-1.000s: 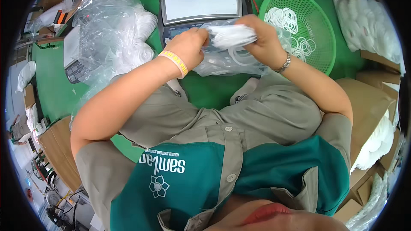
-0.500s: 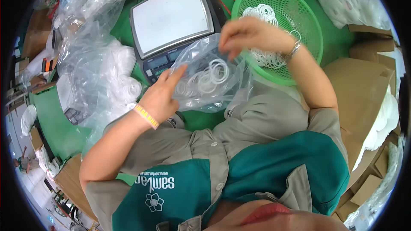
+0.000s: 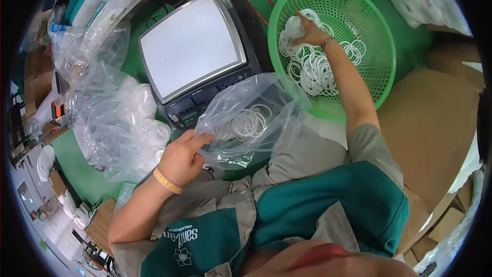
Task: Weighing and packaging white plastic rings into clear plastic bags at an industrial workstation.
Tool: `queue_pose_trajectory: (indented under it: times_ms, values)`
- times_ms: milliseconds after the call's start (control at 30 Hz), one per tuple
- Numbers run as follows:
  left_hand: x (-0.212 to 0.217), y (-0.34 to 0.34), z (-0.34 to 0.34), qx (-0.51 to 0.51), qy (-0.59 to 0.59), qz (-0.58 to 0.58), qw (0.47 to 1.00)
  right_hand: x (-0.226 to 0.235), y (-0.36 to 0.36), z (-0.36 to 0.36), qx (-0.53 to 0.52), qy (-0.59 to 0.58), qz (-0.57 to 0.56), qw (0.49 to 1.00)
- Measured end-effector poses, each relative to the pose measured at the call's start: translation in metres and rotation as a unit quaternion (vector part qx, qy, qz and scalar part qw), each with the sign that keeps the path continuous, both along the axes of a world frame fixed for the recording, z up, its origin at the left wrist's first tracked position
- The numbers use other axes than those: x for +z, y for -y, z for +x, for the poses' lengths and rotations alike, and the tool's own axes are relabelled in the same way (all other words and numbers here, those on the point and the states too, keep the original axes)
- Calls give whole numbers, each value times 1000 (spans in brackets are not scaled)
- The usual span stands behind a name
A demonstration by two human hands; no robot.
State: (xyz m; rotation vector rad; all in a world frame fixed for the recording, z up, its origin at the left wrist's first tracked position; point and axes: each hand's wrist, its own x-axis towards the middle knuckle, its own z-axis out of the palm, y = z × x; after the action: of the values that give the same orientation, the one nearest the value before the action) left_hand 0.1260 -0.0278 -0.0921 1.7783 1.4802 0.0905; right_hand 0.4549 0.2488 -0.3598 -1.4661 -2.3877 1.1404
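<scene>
Filled clear bags (image 3: pixel 120 123) crowd the green table (image 3: pixel 82 169) at nine o'clock. The left hand (image 3: pixel 185 158) pinches the edge of an open plastic bag (image 3: pixel 251 123) of white rings below a weighing scale (image 3: pixel 197 54). At one o'clock, the right hand (image 3: pixel 310 33) closes on loose white rings (image 3: pixel 312 69) inside a green basket (image 3: pixel 374 31).

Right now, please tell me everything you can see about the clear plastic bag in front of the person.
The clear plastic bag is thin, glossy, crumpled film that you can see through. It lies slumped between the weighing scale and the person's body, its far edge against the scale's front panel. Inside sits a loose cluster of white rings. The left hand holds its near left edge. The right hand is away from it, among the rings in the green basket.
</scene>
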Motion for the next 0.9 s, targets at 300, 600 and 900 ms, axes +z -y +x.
queue_pose_trajectory:
  times_ms: [300, 600, 900]
  values:
    - [12, -7, 17, 49, -106, -3, 993, -4, 82, -31, -66, 191, 126, 971]
    - [4, 11, -7, 73, -102, 62, 990, 30, 49, 64, -434, -49, 123, 891]
    - [15, 2, -5, 90, -35, 12, 995, -49, 92, 172, -110, 184, -126, 969]
